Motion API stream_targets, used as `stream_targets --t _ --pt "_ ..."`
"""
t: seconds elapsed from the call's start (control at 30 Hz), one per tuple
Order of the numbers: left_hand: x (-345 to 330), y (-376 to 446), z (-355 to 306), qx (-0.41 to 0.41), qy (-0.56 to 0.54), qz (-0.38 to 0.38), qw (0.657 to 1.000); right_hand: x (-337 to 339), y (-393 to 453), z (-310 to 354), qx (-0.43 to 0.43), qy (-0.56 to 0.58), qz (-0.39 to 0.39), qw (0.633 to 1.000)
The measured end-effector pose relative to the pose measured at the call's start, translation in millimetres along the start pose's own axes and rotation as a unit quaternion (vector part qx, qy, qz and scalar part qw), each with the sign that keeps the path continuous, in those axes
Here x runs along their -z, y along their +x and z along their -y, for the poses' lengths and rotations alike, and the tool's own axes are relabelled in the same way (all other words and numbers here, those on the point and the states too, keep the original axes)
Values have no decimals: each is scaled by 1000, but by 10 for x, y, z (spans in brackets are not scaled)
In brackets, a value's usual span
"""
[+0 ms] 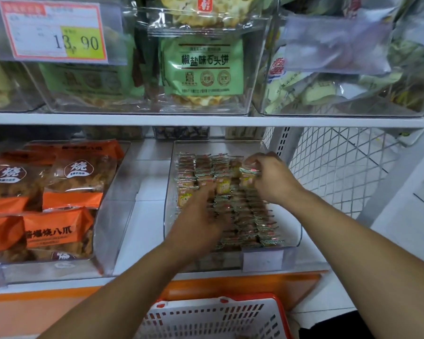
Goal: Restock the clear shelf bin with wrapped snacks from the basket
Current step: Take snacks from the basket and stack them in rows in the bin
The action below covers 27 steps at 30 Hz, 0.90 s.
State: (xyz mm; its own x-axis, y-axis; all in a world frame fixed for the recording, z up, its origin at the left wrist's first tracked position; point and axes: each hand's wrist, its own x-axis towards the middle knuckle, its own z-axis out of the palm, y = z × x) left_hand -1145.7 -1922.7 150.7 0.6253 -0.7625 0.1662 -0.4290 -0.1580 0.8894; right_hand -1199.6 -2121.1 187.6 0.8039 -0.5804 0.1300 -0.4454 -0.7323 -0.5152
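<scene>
A clear shelf bin (293, 241) on the lower shelf holds rows of small wrapped snacks (245, 216). My left hand (201, 221) is inside the bin, blurred, with its fingers spread over the middle rows. My right hand (269, 177) is at the back right of the bin and pinches a wrapped snack (249, 171) among the rear rows. The white basket with a red rim (277, 311) sits below the shelf at the bottom edge; what lies inside it is mostly out of view.
Left of the bin, another clear bin (108, 236) holds orange snack bags (59, 231). The shelf above carries clear bins with green-labelled packs (203, 67) and a price tag (54, 33). A white mesh side panel (340, 172) closes the shelf's right end.
</scene>
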Motion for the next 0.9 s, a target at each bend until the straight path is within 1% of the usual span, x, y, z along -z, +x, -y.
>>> stream_targets --t 0.03,0.07,0.1,0.13,0.2,0.33,0.47,0.6,0.67,0.73,0.8,0.83,0.9 --pt "-49 28 81 -16 67 5 998 -73 73 -42 -5 -22 -7 1000" --pt "-78 51 154 -13 130 12 991 -143 147 -69 -10 -34 -12 999" --pt "-93 68 217 7 178 14 984 -206 216 -86 -18 -41 -17 999" --pt "-111 78 271 27 202 18 979 -260 281 -95 -26 -44 -21 998" --pt "-136 82 337 34 222 23 974 -337 401 -104 -36 -39 -22 998" --pt "-171 91 390 30 236 19 971 -426 530 -118 -35 -8 -11 999" --pt "-194 82 378 32 242 16 970 -508 571 -115 -57 18 -6 998" --pt "-202 74 404 44 249 20 967 -563 574 -161 -69 14 10 997" --pt "-191 73 395 40 241 18 970 -562 561 -176 -70 15 6 997" --pt "-179 63 369 25 226 1 974 -540 543 -156 -75 18 7 997" --pt "-171 36 319 11 208 -29 978 -493 488 -80 -68 24 -8 997" --pt "-163 14 288 2 198 -50 979 -466 434 -20 -50 31 -27 998" --pt "-129 -58 208 -44 181 -106 977 -394 282 139 4 72 -100 992"
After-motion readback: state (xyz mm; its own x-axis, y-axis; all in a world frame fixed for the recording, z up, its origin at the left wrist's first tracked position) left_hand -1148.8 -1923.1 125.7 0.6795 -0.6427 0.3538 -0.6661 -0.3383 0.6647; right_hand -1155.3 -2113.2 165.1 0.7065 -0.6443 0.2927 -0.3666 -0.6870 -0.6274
